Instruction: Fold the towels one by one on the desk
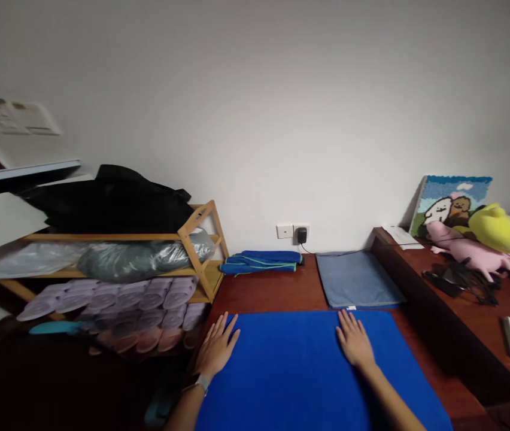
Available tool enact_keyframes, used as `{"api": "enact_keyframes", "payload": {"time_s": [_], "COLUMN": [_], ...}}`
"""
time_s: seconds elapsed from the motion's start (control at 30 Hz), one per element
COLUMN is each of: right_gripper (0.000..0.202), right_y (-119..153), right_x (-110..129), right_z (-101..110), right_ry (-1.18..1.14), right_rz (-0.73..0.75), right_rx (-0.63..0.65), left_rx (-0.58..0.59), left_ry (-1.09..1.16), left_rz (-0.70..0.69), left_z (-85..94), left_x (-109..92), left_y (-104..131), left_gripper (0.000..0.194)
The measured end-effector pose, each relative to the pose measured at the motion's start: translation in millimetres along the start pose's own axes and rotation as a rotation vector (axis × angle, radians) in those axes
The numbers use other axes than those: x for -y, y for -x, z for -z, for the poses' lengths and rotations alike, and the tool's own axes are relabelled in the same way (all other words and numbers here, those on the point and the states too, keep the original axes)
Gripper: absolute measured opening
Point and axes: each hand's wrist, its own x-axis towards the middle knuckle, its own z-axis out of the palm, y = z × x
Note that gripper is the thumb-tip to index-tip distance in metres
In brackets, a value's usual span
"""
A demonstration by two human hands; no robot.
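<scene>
A blue cloth lies spread flat on the table, with the left hand at its far left corner – palm down, a watch on the wrist – and the right hand pressed flat by the far edge, both with fingers extended and slightly parted. Just beyond lie a grey-blue cloth, its small white tag too tiny to read, and a folded green-edged cloth.

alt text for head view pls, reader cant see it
A person's left hand and right hand lie flat at the left and far edges of a blue cloth spread on a brown table. Beyond it lie a folded green-edged cloth and a greyish cloth; a slipper rack stands left.
</scene>
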Motion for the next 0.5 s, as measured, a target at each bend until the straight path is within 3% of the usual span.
{"api": "enact_keyframes", "payload": {"time_s": [0.13,0.23,0.37,0.5], "right_gripper": [0.072,0.074,0.076,0.075], "right_y": [9,10,11,12], "right_x": [-111,-160,-178,-166], "right_z": [8,15,24,33], "right_ry": [0.111,0.125,0.114,0.108], "right_rz": [-0.224,-0.313,-0.315,-0.339], "right_rx": [-0.012,-0.017,-0.010,-0.005], "left_rx": [0.053,0.057,0.005,-0.033], "left_ry": [-0.002,-0.004,0.002,0.018], "left_rz": [-0.003,0.000,-0.005,-0.007], "left_z": [3.0,4.6,3.1,0.1], "left_x": [1,1,-1,-2], "left_y": [-1,0,3,5], "left_gripper": [0.064,0.064,0.061,0.060]}}
